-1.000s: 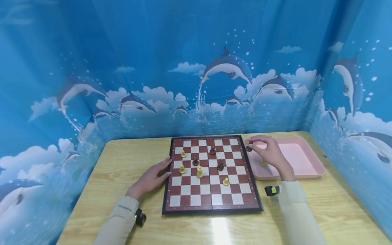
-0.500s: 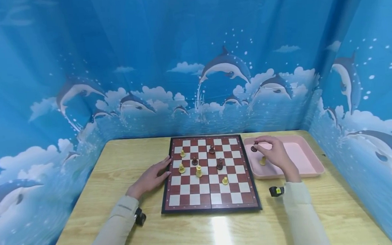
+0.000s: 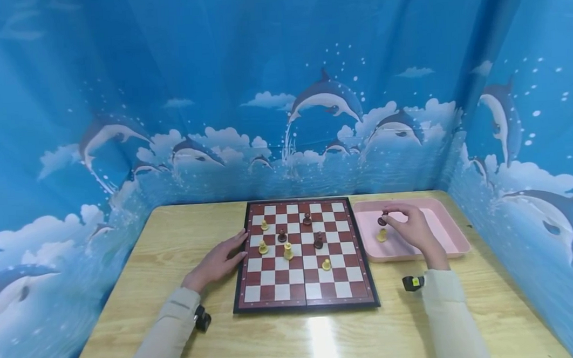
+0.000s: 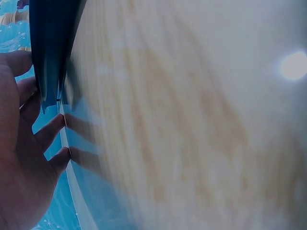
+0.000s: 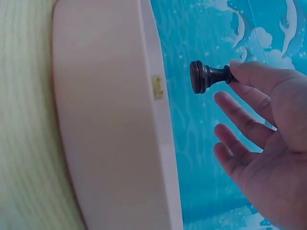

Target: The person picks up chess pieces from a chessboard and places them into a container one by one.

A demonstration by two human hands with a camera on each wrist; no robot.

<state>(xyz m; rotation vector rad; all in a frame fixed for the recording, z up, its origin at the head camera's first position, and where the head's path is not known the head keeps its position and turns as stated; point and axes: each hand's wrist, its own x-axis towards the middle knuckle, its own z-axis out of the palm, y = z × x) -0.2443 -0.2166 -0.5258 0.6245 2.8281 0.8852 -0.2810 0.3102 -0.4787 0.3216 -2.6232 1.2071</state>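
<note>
In the head view my right hand (image 3: 413, 232) pinches a dark chess piece (image 3: 382, 218) by its top, over the left part of the pink tray (image 3: 452, 230). The right wrist view shows the piece (image 5: 206, 76) with its round base free, above the tray's rim. A cream chess piece (image 3: 382, 235) is in the tray below it. My left hand (image 3: 215, 264) lies at the left edge of the chessboard (image 3: 283, 293), its fingers touching the frame. The left wrist view shows the thumb and fingers (image 4: 48, 134) extended beside the board's edge (image 4: 53, 52).
Several pieces stand on the board, among them a cream king-like piece (image 3: 288, 251), a cream pawn (image 3: 326, 264) and a taller dark piece (image 3: 318, 240). The wooden table (image 3: 256, 343) extends around it. A blue dolphin-print curtain (image 3: 243, 95) encloses the back and sides.
My right hand has moved right with the dark chess piece, from the board's right edge to over the tray. My left hand stays at the board's left edge.
</note>
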